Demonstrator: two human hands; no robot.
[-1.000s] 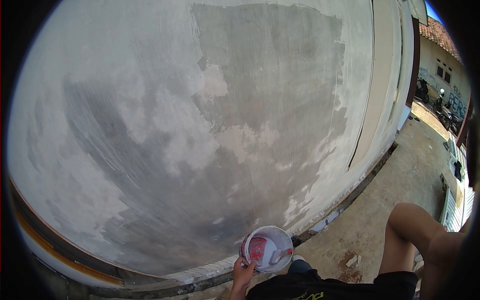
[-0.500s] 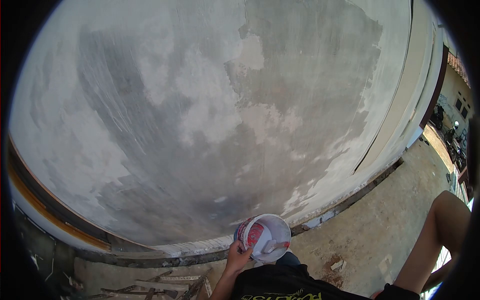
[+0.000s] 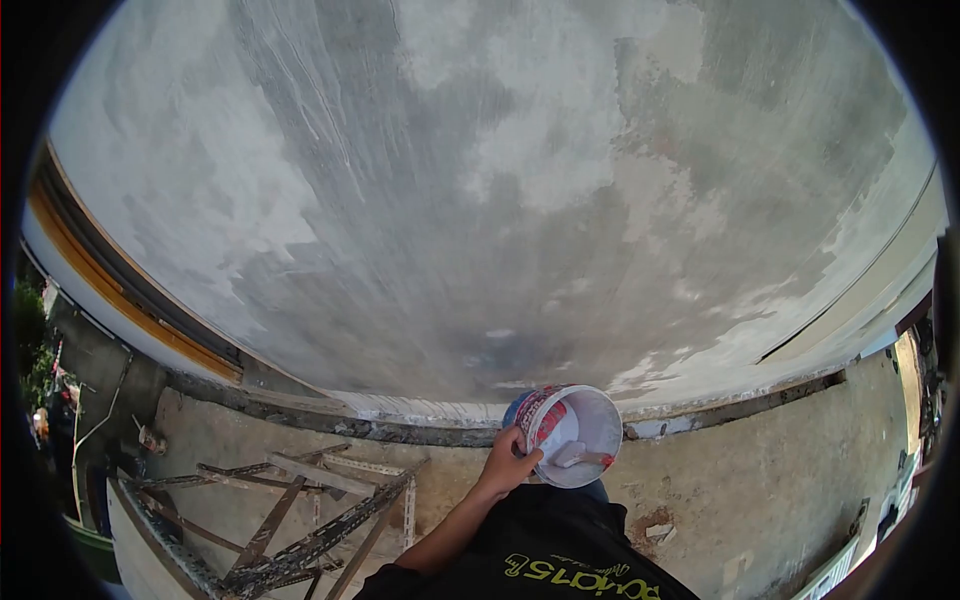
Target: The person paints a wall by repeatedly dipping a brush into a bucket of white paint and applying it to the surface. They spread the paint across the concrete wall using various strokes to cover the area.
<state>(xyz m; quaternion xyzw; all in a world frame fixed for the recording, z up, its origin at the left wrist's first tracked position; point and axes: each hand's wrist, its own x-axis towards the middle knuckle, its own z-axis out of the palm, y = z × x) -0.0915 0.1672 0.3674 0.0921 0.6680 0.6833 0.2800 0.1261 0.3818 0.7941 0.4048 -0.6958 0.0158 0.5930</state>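
My left hand (image 3: 512,463) is closed on the near-left rim of a paint bucket (image 3: 601,415), thumb over the edge. The bucket is white with a red and blue label and tilts so that its inside shows. White liquid lies in it, along with what looks like a paintbrush (image 3: 572,455), pale at one end and reddish at the other. In front of the bucket rises a large wall (image 3: 450,220), patchy grey and white. My right hand is out of view.
A metal frame of rusty, paint-spotted bars (image 3: 290,530) stands at the lower left. Along the wall's foot runs a narrow gutter (image 3: 440,432). Small debris (image 3: 658,531) lies on the concrete ground (image 3: 760,480) to the right. An orange-brown ledge (image 3: 130,300) edges the wall's left side.
My view has turned left and down, bringing more of the metal frame into sight. The bucket stays in my left hand. My right arm, seen at the right before, has left the view.
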